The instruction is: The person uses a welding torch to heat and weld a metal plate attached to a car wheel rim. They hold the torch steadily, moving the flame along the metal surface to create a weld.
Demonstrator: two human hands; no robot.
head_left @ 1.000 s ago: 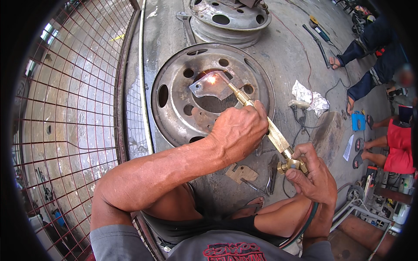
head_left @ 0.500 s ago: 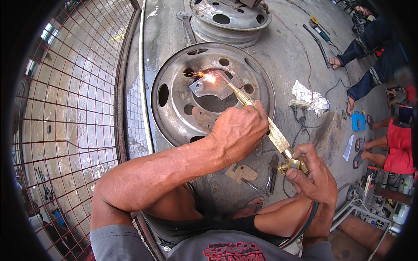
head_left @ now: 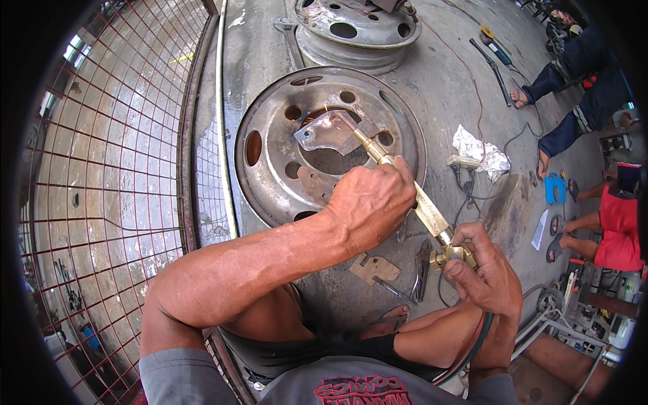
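My left hand is closed round the brass barrel of a cutting torch. At its rear, my right hand grips the torch by the valve block, and a green hose runs down along that wrist. The torch nozzle points at a flat, notched steel plate, where a small glow and a few sparks show near the tip. That plate lies over the centre opening of a steel wheel rim. A second, brownish plate piece rests on the rim, partly hidden by my left hand.
Behind stands another wheel rim with an adjustable wrench beside it. A red mesh fence borders the left. To the right lie a white cloth, cables and an angle grinder. Other people's legs are at far right.
The bright flare and spray of sparks at the plate have shrunk to a small glow. Orange light now shows through the rim's left holes. Both hands stay almost in place.
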